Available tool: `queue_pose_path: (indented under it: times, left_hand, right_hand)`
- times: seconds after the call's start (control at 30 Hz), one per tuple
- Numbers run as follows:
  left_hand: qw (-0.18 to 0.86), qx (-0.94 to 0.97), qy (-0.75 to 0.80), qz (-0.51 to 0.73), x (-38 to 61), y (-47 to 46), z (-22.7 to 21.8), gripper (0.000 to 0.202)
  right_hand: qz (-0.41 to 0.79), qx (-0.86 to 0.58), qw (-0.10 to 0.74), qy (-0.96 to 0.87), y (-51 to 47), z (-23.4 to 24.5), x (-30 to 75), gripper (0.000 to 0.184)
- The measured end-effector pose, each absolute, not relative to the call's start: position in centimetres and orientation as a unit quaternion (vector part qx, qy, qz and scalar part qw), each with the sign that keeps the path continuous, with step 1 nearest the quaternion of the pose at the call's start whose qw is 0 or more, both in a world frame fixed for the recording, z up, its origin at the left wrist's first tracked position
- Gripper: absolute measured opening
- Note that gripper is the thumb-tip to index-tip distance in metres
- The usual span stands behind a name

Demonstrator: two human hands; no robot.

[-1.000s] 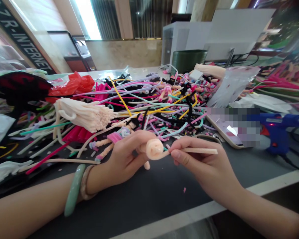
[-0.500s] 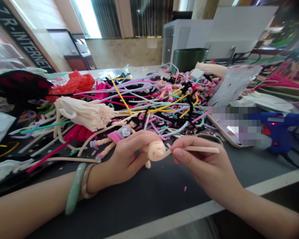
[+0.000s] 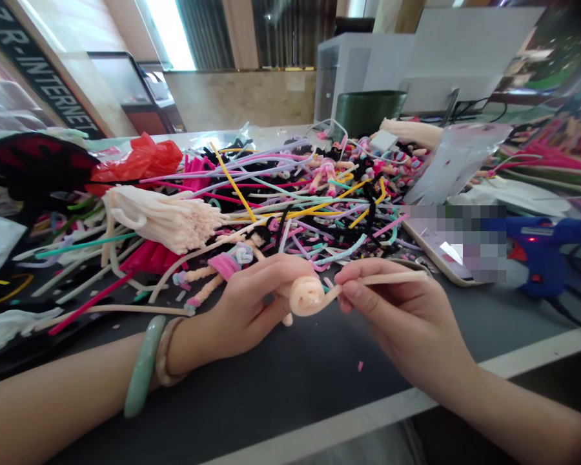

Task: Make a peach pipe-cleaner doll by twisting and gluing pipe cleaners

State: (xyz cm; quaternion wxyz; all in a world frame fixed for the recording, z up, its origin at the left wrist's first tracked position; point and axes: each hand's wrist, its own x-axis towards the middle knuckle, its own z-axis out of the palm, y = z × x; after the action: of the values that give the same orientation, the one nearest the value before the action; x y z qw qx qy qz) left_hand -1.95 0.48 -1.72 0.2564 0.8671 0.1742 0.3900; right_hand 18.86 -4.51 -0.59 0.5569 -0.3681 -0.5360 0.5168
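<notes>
Holding a peach pipe-cleaner coil (image 3: 306,296) between left hand (image 3: 246,307) and right hand (image 3: 401,313).

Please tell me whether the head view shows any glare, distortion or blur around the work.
In the head view, the bright white light strip glares at top left, the black lettered sign bends from wide-angle distortion, a pixelated patch hides part of a pale phone, and the peach pipe-cleaner coil looks fairly sharp.

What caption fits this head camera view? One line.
Left hand holds a peach pipe cleaner coil while right hand pinches its straight end, near a heap of colourful pipe cleaners.
</notes>
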Motion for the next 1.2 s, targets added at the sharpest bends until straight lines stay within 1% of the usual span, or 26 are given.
queue_pose_path:
  times: [0.27,0.47,0.63,0.77,0.9,1.0,1.1,1.2]
  left_hand:
    - [0.237,0.875,0.176,0.385,-1.8,0.6,-1.7,0.026]
    - [0.231,0.889,0.163,0.36,-1.6,0.5,-1.1,0.03]
    - [0.183,0.895,0.156,0.375,-1.4,0.7,-1.2,0.032]
    - [0.166,0.891,0.151,0.394,-1.5,0.8,-1.7,0.017]
    - [0.134,0.893,0.138,0.406,-1.7,0.5,-1.9,0.017]
    - [0.102,0.904,0.152,0.387,-1.6,-0.4,-1.6,0.018]
    - [0.077,0.904,0.205,0.366,-1.3,-1.4,-1.2,0.02]
    - [0.088,0.893,0.22,0.382,-1.1,-2.1,-0.7,0.019]
  right_hand:
    - [0.518,-0.361,0.562,-0.534,-4.5,-0.7,18.8,0.01]
    - [0.513,-0.366,0.561,-0.537,-4.6,-0.6,18.8,0.008]
    - [0.498,-0.377,0.555,-0.549,-4.6,-0.4,18.7,0.004]
    - [0.486,-0.389,0.539,-0.568,-4.8,-0.1,18.6,0.003]
    - [0.501,-0.383,0.502,-0.591,-5.1,0.2,18.5,0.006]
    - [0.514,-0.384,0.483,-0.596,-5.3,0.2,18.5,0.005]
    - [0.529,-0.376,0.479,-0.591,-5.3,0.2,18.5,0.003]
    - [0.532,-0.363,0.482,-0.593,-5.2,0.3,18.4,0.004]
